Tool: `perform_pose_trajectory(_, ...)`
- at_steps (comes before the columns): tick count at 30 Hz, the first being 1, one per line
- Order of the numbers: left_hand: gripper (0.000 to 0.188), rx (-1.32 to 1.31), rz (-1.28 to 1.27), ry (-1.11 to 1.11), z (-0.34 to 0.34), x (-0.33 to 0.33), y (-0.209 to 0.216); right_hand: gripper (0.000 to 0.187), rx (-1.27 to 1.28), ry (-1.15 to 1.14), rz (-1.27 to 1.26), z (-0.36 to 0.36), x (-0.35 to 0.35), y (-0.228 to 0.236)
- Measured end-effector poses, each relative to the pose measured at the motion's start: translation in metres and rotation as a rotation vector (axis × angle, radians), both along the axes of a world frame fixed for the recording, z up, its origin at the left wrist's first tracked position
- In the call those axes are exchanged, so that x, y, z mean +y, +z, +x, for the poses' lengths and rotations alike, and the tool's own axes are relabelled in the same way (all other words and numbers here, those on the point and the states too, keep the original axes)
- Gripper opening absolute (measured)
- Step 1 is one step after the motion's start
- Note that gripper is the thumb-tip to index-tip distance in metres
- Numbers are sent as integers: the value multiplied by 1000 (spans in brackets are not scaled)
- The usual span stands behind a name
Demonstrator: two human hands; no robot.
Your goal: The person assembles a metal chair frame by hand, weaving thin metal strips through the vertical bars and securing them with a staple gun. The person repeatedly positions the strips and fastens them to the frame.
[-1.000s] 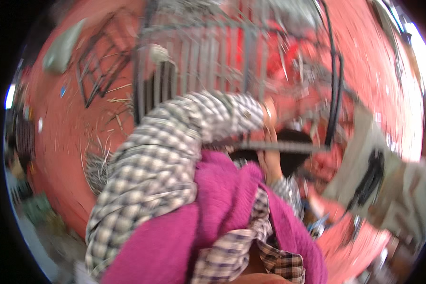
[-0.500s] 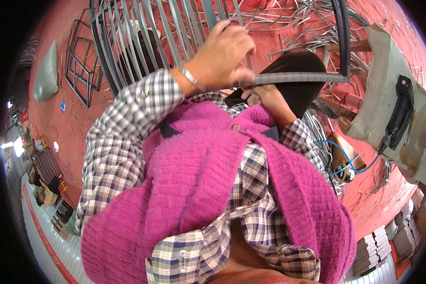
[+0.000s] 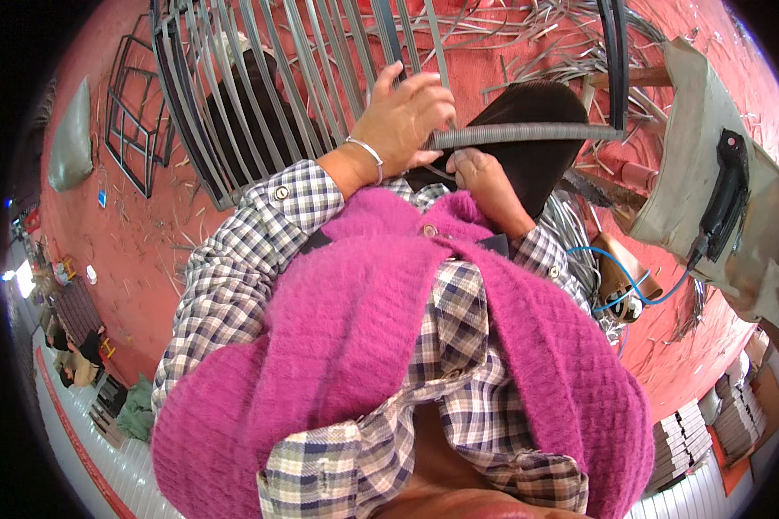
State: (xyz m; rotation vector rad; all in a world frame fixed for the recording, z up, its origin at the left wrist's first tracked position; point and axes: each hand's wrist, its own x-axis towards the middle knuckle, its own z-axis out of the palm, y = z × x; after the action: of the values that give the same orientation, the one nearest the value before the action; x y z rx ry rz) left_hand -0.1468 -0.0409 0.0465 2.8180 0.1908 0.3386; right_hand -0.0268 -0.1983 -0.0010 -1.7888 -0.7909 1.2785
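A metal frame strung with long grey flat strips lies across my lap. Its near bar is wound tightly with grey strip from the right corner to about the middle. At the end of that winding, my left hand curls over the bar, thumb below and index finger raised. My right hand is closed just under the bar, its thumb and fingers pinching a thin grey strip. One strip stretches away from the bar beside my left fingers. The left palm is hidden.
Loose grey strips litter the red floor beyond the frame. To the right, a black power tool with a blue cord lies on a cloth-covered stand. Another black metal frame and a pale sack are on the left.
My left hand has come down from a raised, blurred pose onto the bar, and its fingers have spread a little. The right hand stays under the bar. The view has shifted slightly.
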Motion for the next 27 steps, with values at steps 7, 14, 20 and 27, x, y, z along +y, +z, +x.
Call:
perform_pose_trajectory(7, 32, -194, -70, -237, -3, 7, -11, 20, -389, 511, 175, 5, 14, 70)
perform_pose_trajectory(14, 7, -300, -408, -40, 36, 55, 37, 19, -704, 64, 271, 59, 48, 98)
perform_pose_trajectory(20, 27, -186, -293, 457, 108, 240, 84, 19, -818, 234, 27, 67, 46, 50)
perform_pose_trajectory(27, 28, -135, -501, 502, 134, 274, 61, 17, -784, 196, 11, 63, 50, 53)
